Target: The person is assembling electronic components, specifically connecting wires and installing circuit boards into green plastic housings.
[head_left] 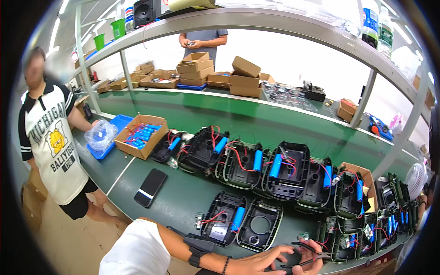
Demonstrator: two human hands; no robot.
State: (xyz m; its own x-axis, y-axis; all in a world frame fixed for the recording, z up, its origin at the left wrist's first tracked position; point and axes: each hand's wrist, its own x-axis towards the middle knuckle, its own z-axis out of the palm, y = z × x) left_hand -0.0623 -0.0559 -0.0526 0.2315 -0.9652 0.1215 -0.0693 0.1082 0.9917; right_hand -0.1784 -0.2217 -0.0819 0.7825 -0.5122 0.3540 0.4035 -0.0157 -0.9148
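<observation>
My left hand (260,263) reaches in from the lower left, a dark strap and a bead bracelet on its wrist. Its fingers are curved and apart, beside the black handles of a small pair of pliers. My right hand (310,262) holds the pliers (325,255), whose metal jaws point right. A small green circuit board (304,236) is just above the right hand. Closest to my hands is an open black housing half (273,229) with a round opening. Left of it, another housing (214,230) carries a blue battery cell (238,219) and red wires.
A row of black housings (201,156) with blue cells and wires runs across the green bench, with more at the right. A phone (151,188), a carton of cells (158,140) and a blue tray (101,153) lie left. One person (55,137) stands left, another (206,43) behind.
</observation>
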